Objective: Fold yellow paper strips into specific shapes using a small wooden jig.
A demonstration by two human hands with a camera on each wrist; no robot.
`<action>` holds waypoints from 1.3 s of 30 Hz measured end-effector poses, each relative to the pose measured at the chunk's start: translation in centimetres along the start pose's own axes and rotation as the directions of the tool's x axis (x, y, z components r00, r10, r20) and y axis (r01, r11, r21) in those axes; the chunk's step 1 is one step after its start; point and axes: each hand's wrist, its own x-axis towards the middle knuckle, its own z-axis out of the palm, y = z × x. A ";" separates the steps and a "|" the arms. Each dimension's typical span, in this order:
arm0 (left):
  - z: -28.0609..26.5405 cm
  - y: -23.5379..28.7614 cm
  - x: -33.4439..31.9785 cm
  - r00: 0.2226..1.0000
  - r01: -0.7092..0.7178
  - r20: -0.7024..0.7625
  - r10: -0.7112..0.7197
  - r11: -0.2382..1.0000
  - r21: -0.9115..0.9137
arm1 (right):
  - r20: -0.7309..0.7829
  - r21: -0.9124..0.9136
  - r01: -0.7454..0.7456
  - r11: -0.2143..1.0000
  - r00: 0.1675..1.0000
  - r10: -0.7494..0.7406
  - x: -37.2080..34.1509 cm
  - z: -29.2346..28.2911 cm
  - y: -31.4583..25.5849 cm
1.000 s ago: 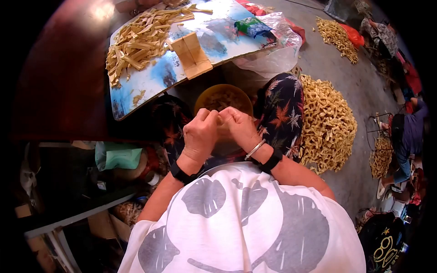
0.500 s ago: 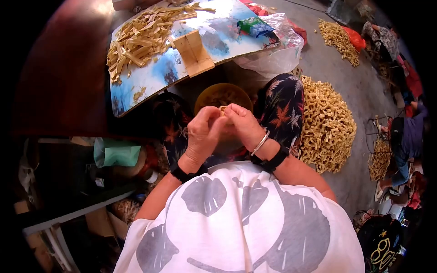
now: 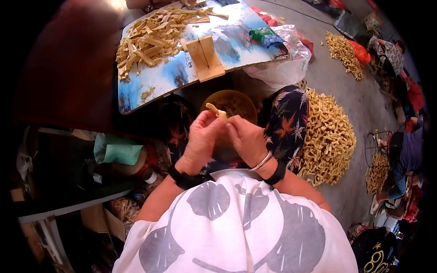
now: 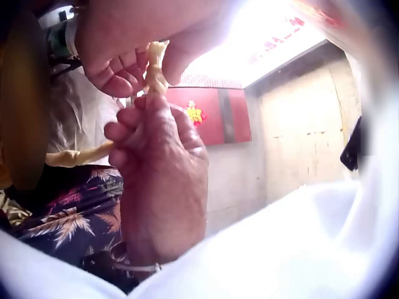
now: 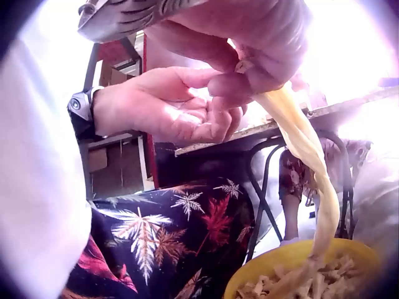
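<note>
A pale yellow strip that looks like tofu skin is held between the two hands, over the lap. The left hand pinches it, and one end stands out past its fingertips. Close beside it, the right hand pinches the same strip between thumb and fingers. In the left wrist view the strip looks bunched and twisted between the hands. From the right hand in the right wrist view, a long twisted length hangs down, overlapping the yellow bowl of pale pieces.
On the blue-and-white table lie a heap of flat yellow strips and a small wooden stand. A large heap of knotted pieces covers floor to the right, near a clear plastic bag. People sit at far right.
The hands have drawn slightly apart, and an end of the strip now sticks up beyond the left fingers. The head view has shifted a little.
</note>
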 end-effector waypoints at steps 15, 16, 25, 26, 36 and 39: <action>1.5 0.8 -1.6 0.995 0.039 0.077 -0.062 0.961 0.273 | 0.152 0.584 -0.288 0.759 0.957 0.246 3.2 0.1 2.6; 1.7 0.8 -1.6 0.994 0.029 0.095 -0.058 0.958 0.287 | 0.285 0.725 -0.394 0.566 0.919 0.274 3.2 0.5 2.3; -0.4 2.7 -2.5 0.943 0.270 0.128 -0.307 0.931 0.244 | 0.418 0.722 -0.567 0.396 0.814 0.403 4.3 -0.6 2.6; -0.2 2.8 -2.6 0.933 0.318 0.109 -0.343 0.928 0.196 | 0.417 0.698 -0.569 0.435 0.816 0.400 4.1 -0.4 2.9; -0.3 2.6 -1.6 0.984 0.157 0.026 -0.176 0.927 0.340 | 0.465 0.710 -0.609 0.354 0.783 0.414 5.1 0.2 2.8; -0.9 3.8 -0.5 0.973 0.204 0.043 -0.227 0.932 0.299 | 0.492 0.687 -0.638 0.347 0.761 0.423 6.1 0.2 3.6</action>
